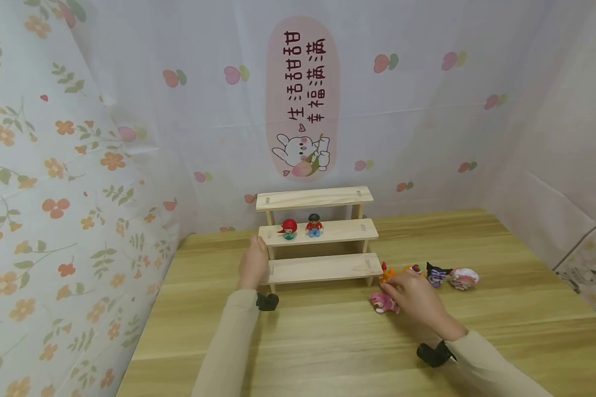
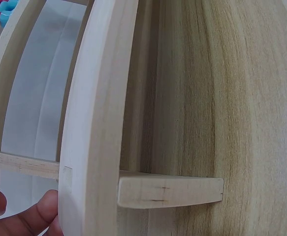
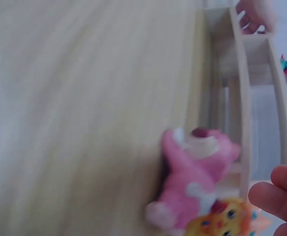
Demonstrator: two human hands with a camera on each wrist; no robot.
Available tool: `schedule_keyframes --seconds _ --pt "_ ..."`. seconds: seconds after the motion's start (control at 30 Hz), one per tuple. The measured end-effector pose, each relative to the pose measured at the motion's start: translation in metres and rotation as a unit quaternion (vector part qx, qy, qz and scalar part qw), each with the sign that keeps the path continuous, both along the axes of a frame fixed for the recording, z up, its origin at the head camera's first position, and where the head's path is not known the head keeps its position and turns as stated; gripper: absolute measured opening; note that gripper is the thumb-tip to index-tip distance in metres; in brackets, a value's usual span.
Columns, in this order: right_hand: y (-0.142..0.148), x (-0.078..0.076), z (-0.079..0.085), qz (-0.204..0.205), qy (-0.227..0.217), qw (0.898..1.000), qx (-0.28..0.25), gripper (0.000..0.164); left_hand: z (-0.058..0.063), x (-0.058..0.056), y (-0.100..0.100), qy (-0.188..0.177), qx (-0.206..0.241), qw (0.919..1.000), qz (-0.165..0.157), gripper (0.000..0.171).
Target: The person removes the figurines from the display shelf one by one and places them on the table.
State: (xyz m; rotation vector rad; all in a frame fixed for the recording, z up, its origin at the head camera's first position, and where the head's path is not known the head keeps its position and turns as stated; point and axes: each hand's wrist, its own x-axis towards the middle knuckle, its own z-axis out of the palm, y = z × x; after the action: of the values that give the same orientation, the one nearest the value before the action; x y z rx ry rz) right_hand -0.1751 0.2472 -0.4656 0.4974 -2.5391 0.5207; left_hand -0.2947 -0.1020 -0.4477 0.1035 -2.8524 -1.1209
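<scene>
A three-step wooden display stand (image 1: 323, 269) stands on the table. My left hand (image 1: 254, 263) holds its left end, with fingertips (image 2: 45, 206) against the wood in the left wrist view. On the middle step are a red-haired figurine (image 1: 289, 229) and a black-haired figurine (image 1: 314, 226) in a red top. My right hand (image 1: 418, 298) is over several figurines by the stand's right end. Below its fingers lies a pink bear figurine (image 3: 192, 182) on its back, beside an orange-yellow figurine (image 3: 227, 219). In the right wrist view, nothing shows between the visible fingers (image 3: 273, 199).
Right of my right hand are a figurine with a black pointed hood (image 1: 436, 274) and a pink-and-white figurine (image 1: 464, 278). A red-topped figurine (image 1: 416, 269) is partly hidden behind the hand. Patterned cloth (image 1: 218, 132) hangs behind the wooden table (image 1: 318, 347).
</scene>
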Motion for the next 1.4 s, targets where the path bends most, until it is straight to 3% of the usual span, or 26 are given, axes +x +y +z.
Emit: schedule_keyframes --seconds 0.57,1.1,1.4 --pt "-0.035 -0.028 0.019 0.017 -0.054 0.998 -0.018 0.004 0.005 0.001 0.001 -0.002 -0.002 1.0000 -0.002 0.035" --pt "-0.054 -0.083 0.057 0.065 -0.035 0.997 -0.019 0.007 0.004 -0.002 0.001 -0.023 0.001 0.9997 0.003 0.037" --pt "-0.071 -0.102 0.073 0.055 -0.070 0.996 -0.023 0.009 0.000 -0.003 0.000 -0.018 0.001 0.9998 0.001 0.037"
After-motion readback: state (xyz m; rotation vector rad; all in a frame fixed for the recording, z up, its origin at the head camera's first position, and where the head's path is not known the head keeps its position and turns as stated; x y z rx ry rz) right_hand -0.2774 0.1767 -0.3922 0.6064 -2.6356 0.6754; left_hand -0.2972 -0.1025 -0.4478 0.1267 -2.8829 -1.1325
